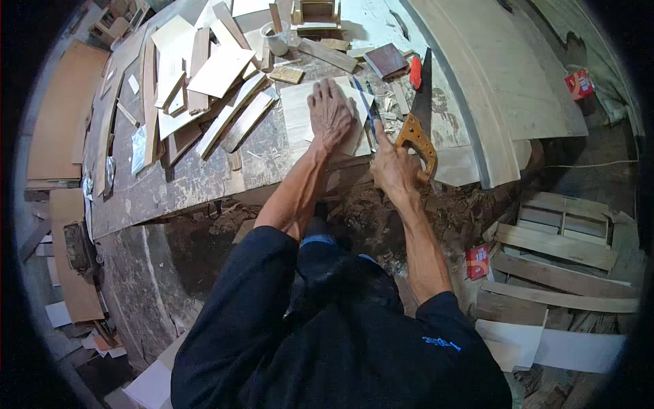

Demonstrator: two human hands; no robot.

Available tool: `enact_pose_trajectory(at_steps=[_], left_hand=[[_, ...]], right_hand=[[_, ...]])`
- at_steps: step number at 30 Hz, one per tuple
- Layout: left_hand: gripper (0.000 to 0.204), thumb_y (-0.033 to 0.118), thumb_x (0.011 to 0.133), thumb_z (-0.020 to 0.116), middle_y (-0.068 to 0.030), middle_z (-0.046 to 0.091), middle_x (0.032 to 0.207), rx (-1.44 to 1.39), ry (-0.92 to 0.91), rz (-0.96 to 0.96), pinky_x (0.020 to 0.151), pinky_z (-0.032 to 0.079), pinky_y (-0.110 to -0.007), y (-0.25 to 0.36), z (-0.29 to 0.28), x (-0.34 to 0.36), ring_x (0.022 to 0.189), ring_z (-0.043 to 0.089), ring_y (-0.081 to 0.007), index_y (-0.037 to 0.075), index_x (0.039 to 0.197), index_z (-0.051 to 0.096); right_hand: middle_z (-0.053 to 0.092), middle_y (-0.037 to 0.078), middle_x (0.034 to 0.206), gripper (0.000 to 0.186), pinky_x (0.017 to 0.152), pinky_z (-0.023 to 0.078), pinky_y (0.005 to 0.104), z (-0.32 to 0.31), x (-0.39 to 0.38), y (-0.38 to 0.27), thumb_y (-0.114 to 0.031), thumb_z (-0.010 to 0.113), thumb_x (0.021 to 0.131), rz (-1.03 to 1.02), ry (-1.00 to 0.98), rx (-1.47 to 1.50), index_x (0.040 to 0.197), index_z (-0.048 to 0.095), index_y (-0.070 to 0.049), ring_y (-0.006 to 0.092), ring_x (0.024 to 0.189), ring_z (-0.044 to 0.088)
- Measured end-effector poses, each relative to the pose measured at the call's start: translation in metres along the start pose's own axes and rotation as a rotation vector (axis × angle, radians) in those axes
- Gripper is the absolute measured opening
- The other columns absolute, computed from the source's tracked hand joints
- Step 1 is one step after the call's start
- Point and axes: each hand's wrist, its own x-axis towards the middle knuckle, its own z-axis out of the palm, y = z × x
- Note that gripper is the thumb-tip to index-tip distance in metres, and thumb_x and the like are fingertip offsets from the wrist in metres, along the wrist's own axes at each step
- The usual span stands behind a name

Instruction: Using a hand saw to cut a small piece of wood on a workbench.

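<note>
My left hand (330, 116) lies on a pale square board (300, 119) near the workbench's front edge, its fingers spread on the surface. My right hand (395, 167) is closed around a slim tool with a long blue part (365, 99), which points away from me along the board's right side. Just right of that hand lies a handsaw with a yellow wooden handle (424, 153) and a dark blade (425, 88). A red-orange object (415, 71) sits beside the blade, and small wood offcuts lie between the saw and the board.
Loose boards (218, 71) cover the bench's (170, 201) left part. A small wooden box (315, 15), white cup (276, 41) and dark block (387, 60) stand behind. A large curved panel (504, 95) is at right. Planks (552, 249) and a red packet (477, 262) lie low at right.
</note>
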Motion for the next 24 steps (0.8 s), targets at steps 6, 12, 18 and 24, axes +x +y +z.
enact_pose_trajectory(at_steps=[6, 12, 18, 24], left_hand=[[0.070, 0.033, 0.083, 0.062, -0.0156, 0.050, 0.111, 0.039, -0.051, -0.165, 0.086, 0.033, -0.053, 0.014, -0.008, 0.009, 0.109, 0.044, -0.0305, -0.006, 0.135, 0.036], [0.060, 0.027, 0.081, 0.062, -0.0187, 0.052, 0.111, 0.039, -0.003, -0.267, 0.086, 0.034, -0.051, 0.013, 0.003, 0.022, 0.107, 0.046, -0.0326, -0.008, 0.126, 0.042], [0.038, 0.029, 0.084, 0.060, -0.0177, 0.052, 0.109, 0.068, -0.020, -0.301, 0.084, 0.036, -0.051, 0.020, 0.002, 0.023, 0.107, 0.045, -0.0323, 0.000, 0.109, 0.057], [0.034, 0.027, 0.080, 0.061, -0.0178, 0.052, 0.107, 0.088, -0.038, -0.429, 0.081, 0.040, -0.051, 0.021, 0.006, 0.035, 0.106, 0.045, -0.0324, 0.000, 0.101, 0.061]], right_hand=[[0.061, 0.025, 0.064, 0.073, 0.057, 0.048, 0.0515, 0.028, -0.006, 0.010, -0.005, 0.054, 0.083, -0.010, 0.085, 0.098, 0.151, 0.031, -0.020, 0.0416, 0.060, 0.063], [0.058, 0.024, 0.059, 0.081, 0.055, 0.046, 0.0500, 0.041, -0.007, 0.013, -0.001, 0.052, 0.080, -0.091, 0.185, 0.193, 0.153, 0.026, -0.022, 0.0386, 0.056, 0.062], [0.058, 0.022, 0.058, 0.081, 0.052, 0.046, 0.0461, 0.049, -0.007, 0.021, -0.001, 0.053, 0.080, -0.084, 0.186, 0.129, 0.154, 0.025, -0.021, 0.0350, 0.053, 0.061], [0.056, 0.021, 0.055, 0.075, 0.051, 0.044, 0.0456, 0.046, -0.010, 0.016, -0.003, 0.052, 0.086, -0.024, 0.094, 0.190, 0.154, 0.025, -0.020, 0.0346, 0.052, 0.061]])
